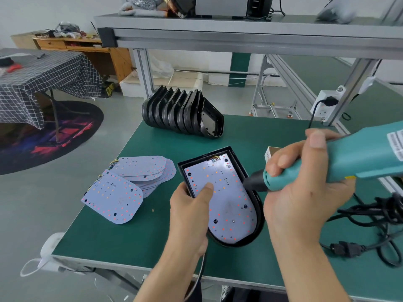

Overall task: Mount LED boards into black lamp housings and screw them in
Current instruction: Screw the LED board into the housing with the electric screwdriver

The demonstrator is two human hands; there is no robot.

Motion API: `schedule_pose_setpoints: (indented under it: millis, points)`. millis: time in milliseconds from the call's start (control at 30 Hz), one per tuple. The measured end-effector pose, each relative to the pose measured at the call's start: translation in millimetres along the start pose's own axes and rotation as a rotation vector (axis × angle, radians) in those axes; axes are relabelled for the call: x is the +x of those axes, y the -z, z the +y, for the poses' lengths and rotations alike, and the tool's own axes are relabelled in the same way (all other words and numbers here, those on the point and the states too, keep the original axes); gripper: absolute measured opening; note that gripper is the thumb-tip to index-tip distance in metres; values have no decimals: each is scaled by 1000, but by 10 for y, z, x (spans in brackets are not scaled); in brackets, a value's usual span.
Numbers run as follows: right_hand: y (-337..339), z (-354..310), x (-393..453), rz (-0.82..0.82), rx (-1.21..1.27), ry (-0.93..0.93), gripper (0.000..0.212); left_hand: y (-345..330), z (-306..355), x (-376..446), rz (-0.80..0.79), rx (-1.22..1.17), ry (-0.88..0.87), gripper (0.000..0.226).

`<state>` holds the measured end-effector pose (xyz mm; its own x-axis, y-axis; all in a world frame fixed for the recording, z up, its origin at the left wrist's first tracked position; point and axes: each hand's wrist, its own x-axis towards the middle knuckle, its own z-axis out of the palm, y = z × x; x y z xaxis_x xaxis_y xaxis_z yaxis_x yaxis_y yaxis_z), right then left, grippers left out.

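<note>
A black lamp housing (258, 201) lies on the green table with a white LED board (226, 192) seated inside it. My left hand (188, 212) grips the housing's left wall, thumb pressed on the board. My right hand (305, 188) holds a teal electric screwdriver (349, 158), whose black nose points at the housing's right edge. A pile of loose LED boards (130, 184) lies to the left. A row of empty black housings (183, 112) stands on edge at the table's far side.
Black power cables and a plug (353, 249) lie tangled at the right of the green table (141, 243). A small cardboard box (269, 152) sits behind my right hand. A power strip (326, 105) hangs on the aluminium frame. An overhead shelf (239, 33) spans the bench.
</note>
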<state>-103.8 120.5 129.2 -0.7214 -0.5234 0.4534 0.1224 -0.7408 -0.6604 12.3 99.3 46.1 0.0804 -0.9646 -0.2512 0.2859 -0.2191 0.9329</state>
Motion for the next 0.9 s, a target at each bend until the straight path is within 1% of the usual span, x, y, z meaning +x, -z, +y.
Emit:
schedule_pose_setpoints:
  millis: [133, 233, 333, 467, 600, 733, 833, 900]
  points:
    - [156, -29, -115, -117, 36, -112, 4, 21, 7, 52, -5, -18, 15, 11]
    - [243, -64, -148, -193, 47, -150, 8, 33, 32, 71, -3, -14, -5, 11]
    - [273, -87, -172, -248, 18, -138, 8, 43, 75, 99, -4, -16, -24, 12]
    - [262, -78, -191, -264, 0, -128, 13, 20, 118, 82, -12, -18, -40, 12]
    - [249, -66, -197, -255, 9, -108, 9, 18, 116, 57, -24, -26, -45, 11]
    - [242, -42, -201, -241, 2, -114, 11, 15, 118, 58, -30, -30, -60, 11]
    - [235, -23, -204, -219, 18, -128, 13, -4, 135, 47, -36, -23, -71, 27]
    - [239, -17, -205, -215, 29, -128, 13, -7, 134, 43, -35, -14, -74, 31]
